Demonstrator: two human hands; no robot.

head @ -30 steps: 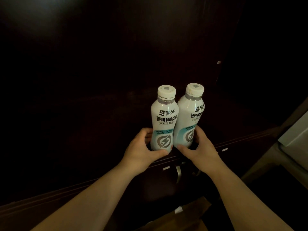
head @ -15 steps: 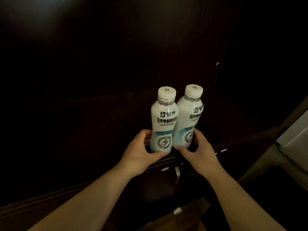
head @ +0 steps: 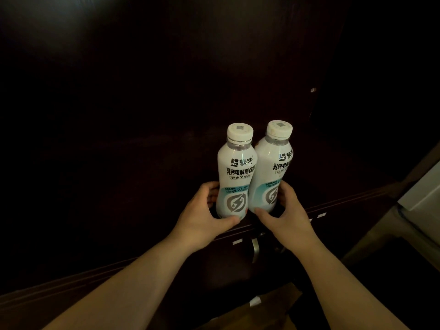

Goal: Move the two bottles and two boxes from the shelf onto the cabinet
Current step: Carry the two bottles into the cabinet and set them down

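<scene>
Two white drink bottles with white caps and pale blue labels stand side by side, touching, just behind the front edge of the dark cabinet top [head: 133, 210]. My left hand [head: 202, 215] is wrapped around the base of the left bottle [head: 235, 172]. My right hand [head: 285, 213] grips the base of the right bottle [head: 271, 167], which leans slightly right. Whether the bottle bases rest on the cabinet top I cannot tell. No boxes are visible; the scene is very dark.
A metal door handle [head: 255, 250] hangs on the cabinet front below the bottles. A pale appliance or cabinet [head: 423, 194] stands at the right edge. Brown cardboard [head: 269, 306] lies low at the bottom. A dark wall panel rises behind.
Both bottles, held in my hands, have sunk slightly lower in the view and edged a little left. My grip on each has stayed the same.
</scene>
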